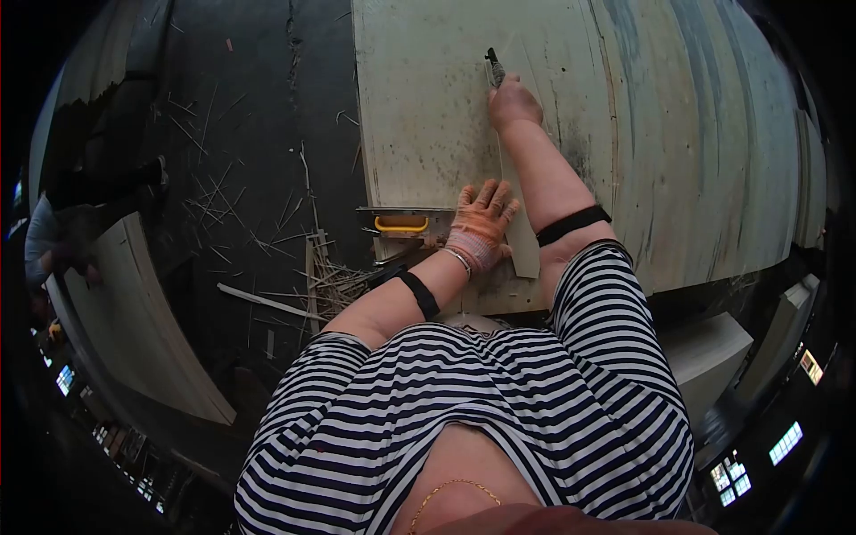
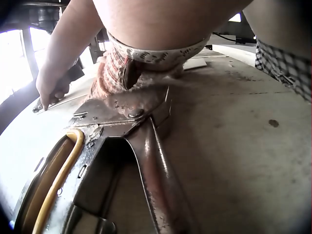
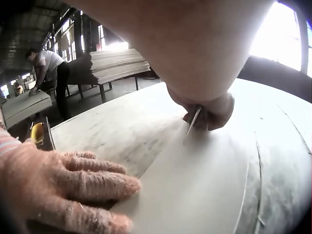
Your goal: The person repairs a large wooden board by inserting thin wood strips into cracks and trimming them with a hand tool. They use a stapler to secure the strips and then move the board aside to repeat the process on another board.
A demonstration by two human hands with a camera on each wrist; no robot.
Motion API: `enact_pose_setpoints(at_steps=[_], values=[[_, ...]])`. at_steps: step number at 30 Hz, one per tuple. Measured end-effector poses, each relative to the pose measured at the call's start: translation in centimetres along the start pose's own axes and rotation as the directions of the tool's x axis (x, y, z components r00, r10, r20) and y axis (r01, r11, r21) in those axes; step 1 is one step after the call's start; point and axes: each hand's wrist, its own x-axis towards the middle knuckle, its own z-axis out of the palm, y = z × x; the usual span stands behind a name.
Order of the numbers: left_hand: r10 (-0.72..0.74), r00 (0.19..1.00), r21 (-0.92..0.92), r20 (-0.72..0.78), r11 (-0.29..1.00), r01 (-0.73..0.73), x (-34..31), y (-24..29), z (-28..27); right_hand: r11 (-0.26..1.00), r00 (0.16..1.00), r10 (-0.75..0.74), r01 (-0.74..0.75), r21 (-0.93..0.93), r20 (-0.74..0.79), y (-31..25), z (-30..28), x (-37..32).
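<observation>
My left hand, in an orange-palmed knit glove, lies with fingers spread on a pale wood veneer sheet. Under its edge runs a narrow veneer strip, whose lower end shows beside the thumb. Farther up the sheet, my bare right hand grips a knife by its wrapped handle. In the right wrist view the knife's thin blade points down at the veneer. Left of the gloved wrist lies a metal tool with a yellow handle, seen close up in the left wrist view.
Thin wood offcuts are heaped at the sheet's left edge, with more slivers scattered on the dark floor. Another person bends over a board stack at far left. A tall veneer stack stands behind. Boards sit at lower right.
</observation>
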Motion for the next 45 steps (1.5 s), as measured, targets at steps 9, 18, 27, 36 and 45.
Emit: enact_pose_setpoints(at_steps=[9,18,27,36,45], values=[[0.010,1.000,-0.007,-0.021,1.000,-0.010,0.1,0.1,-0.1,0.996,0.995,0.029,-0.020,-0.087,0.098,0.8,0.0,-0.1],[0.070,0.918,-0.010,-0.390,0.997,-0.080,3.3,-4.3,0.2,0.994,0.976,0.080,-0.064,-0.086,0.200,4.5,1.7,-6.5],[-0.036,0.897,0.309,-0.440,0.932,0.189,16.0,-11.0,-7.3,0.998,0.983,0.060,-0.055,-0.037,0.172,6.1,3.1,-8.0],[-0.068,0.935,0.289,-0.349,0.941,0.177,16.1,-11.0,-8.1,0.990,0.956,0.135,-0.122,-0.066,0.260,14.7,7.2,-26.1],[-0.091,0.956,0.172,-0.279,0.975,0.143,16.3,-11.4,-7.4,0.969,0.970,-0.127,0.166,0.183,-0.207,17.9,9.6,-30.1]])
